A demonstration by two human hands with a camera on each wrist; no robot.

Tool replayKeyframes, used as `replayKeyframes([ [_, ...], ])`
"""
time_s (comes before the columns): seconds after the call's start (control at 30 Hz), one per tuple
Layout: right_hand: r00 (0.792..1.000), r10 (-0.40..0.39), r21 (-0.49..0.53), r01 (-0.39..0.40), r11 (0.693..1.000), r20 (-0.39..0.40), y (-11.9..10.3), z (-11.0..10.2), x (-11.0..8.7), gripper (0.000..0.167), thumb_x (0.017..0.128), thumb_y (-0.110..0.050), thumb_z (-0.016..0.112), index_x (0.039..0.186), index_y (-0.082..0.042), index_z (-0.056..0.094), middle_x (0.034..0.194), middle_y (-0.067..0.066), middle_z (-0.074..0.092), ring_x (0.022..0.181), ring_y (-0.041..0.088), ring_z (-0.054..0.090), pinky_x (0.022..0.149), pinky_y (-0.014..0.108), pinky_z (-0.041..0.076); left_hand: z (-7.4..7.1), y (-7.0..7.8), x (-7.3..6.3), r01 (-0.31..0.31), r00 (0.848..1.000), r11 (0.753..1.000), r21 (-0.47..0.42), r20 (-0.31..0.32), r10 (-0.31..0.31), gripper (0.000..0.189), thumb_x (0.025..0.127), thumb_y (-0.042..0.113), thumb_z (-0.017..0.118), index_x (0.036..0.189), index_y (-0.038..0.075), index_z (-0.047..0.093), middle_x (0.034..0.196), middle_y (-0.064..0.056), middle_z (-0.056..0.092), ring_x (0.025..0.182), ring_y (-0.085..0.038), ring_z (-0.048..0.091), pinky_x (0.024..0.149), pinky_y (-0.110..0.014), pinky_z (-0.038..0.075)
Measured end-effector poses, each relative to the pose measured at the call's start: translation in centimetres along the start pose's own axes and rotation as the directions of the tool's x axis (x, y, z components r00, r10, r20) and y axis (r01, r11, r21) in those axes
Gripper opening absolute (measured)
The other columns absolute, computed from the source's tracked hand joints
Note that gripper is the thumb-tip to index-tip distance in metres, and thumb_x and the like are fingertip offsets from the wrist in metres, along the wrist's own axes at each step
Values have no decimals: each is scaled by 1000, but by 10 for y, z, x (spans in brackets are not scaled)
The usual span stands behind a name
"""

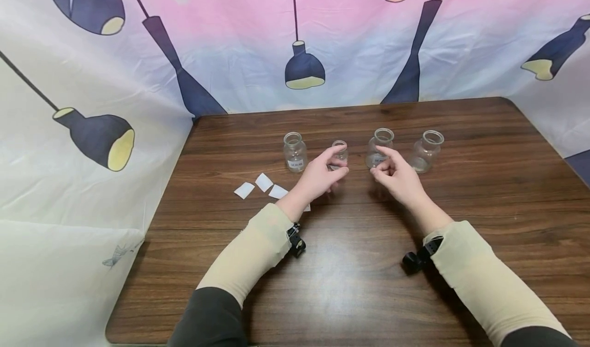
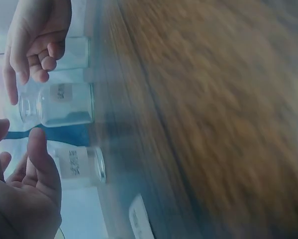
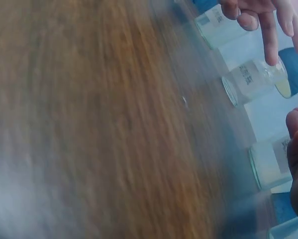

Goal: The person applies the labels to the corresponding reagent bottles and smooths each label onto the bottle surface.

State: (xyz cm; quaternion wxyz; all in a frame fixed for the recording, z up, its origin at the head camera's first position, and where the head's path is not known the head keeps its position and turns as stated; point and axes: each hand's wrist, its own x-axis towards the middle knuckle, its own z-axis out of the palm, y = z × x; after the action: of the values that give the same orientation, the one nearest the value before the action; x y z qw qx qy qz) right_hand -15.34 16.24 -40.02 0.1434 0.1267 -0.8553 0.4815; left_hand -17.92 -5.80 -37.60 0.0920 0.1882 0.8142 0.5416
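Note:
My left hand (image 1: 320,174) is in front of a small clear glass jar (image 1: 341,155), with forefinger and thumb extended and apart. Partly behind my right hand (image 1: 397,177) stands a labelled glass jar (image 1: 377,151). The right forefinger reaches across it, while the other fingers bend loosely. Nothing shows in either hand. A labelled jar (image 1: 295,155) is upright on the left, and another jar (image 1: 425,155) stands at the far right. In the left wrist view, printed labels show on a nearer jar (image 2: 74,167) and a middle jar (image 2: 66,104). The right wrist view shows a labelled jar (image 3: 248,82).
Several white paper slips (image 1: 264,182) lie left of the left hand, some partly hidden by the forearm. The brown wooden table (image 1: 350,285) ends at a hanging cloth (image 1: 249,70) printed with lamps. Each wrist carries a small black camera (image 1: 296,240).

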Motion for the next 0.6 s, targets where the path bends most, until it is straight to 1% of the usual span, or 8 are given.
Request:
replayKeyframes([
  [0.17, 999, -4, -24, 5, 1000, 51, -6, 7, 0, 52, 85, -10, 66, 133, -12, 48, 80, 5, 63, 63, 7, 53, 56, 19, 41, -7, -5, -3, 10, 1000, 1000, 11, 12, -10, 52, 90, 23, 62, 139, 28, 43, 105, 1, 66, 63, -33, 61, 47, -30, 45],
  [0.33, 994, -19, -17, 21, 1000, 103, -11, 15, 2, 50, 86, -11, 66, 133, -10, 48, 81, 4, 63, 62, 11, 54, 56, 22, 42, -12, -8, -6, 18, 1000, 999, 36, 18, -18, 51, 90, 24, 62, 138, 26, 44, 105, 1, 65, 65, -32, 61, 48, -29, 45],
  [0.5, 988, -20, -2, 21, 1000, 152, -14, 27, 3, 49, 87, -15, 66, 132, -8, 49, 82, 3, 64, 62, 13, 53, 55, 25, 41, -20, -11, -13, 22, 1000, 999, 42, 10, -22, 51, 90, 21, 63, 137, 21, 45, 105, -2, 65, 71, -32, 62, 51, -28, 46],
  [0.6, 985, -23, 14, 21, 1000, 170, -16, 35, 4, 47, 87, -15, 66, 130, -6, 51, 81, 4, 64, 62, 13, 53, 55, 25, 41, -27, -14, -17, 22, 1000, 999, 47, 8, -22, 51, 90, 20, 63, 138, 16, 45, 105, -3, 65, 75, -32, 63, 55, -31, 49],
])
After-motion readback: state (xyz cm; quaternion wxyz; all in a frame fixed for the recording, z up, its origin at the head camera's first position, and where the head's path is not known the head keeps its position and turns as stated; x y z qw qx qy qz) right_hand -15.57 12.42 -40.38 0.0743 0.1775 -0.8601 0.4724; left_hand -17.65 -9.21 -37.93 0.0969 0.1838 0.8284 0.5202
